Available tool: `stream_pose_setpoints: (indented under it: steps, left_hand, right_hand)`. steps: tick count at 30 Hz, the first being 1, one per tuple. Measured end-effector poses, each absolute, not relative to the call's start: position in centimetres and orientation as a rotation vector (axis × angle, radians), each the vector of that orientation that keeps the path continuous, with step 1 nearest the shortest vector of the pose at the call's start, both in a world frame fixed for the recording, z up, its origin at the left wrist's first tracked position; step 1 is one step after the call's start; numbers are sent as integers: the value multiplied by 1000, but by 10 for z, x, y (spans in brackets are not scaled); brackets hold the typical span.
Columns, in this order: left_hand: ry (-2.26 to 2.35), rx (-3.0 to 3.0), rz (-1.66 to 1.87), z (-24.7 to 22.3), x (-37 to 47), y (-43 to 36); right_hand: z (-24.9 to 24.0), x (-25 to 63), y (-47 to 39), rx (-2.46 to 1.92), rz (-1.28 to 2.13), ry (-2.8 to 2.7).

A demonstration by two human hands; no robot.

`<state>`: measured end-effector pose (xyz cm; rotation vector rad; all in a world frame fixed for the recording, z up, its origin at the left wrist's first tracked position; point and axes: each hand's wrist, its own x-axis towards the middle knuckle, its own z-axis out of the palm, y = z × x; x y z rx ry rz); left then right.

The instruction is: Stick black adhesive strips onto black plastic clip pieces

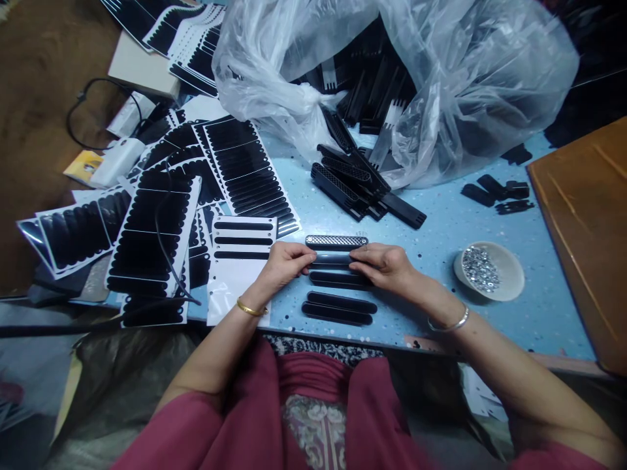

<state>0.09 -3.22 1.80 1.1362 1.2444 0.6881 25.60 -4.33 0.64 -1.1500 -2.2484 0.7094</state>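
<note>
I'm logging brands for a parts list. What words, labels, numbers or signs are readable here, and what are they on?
No readable text anywhere in this view.
Yellow packet at the far left: print on it is too small and blurred to read.
Black sticker sheets, black strip under both hands, plastic bag, bowl: no lettering visible.

I can read no text, brand, number or sign anywhere from here. The sticker sheets [151, 241] at the left carry only plain black strips on white backing, and the small yellow packet [82, 164] at the far left shows a print too small and blurred for me to make out. The white box [142, 68] at the far left, the clear plastic bag [392, 78] at the far side and the bowl [490, 271] at the right bear no lettering that I can see.
</note>
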Motion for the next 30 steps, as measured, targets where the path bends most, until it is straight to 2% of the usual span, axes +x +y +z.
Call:
stream_pose_setpoints:
  steps: [10, 20, 25, 30]
  left_hand:
    - [1252, 1141, 667, 12, -2, -32]
    - [1237, 1165, 672, 16, -1, -32]
    - [1214, 1182, 698, 12, -2, -32]
    - [1199, 1233, 713, 4, -3, -31]
  right_hand:
    - [0, 260, -41, -1185, 864, -2120]
    - [0, 258, -45, -1209, 843, -2099]
    - [8, 274, -56, -1323, 713, -2033]
    - [19, 298, -75, -1563, 402, -1844]
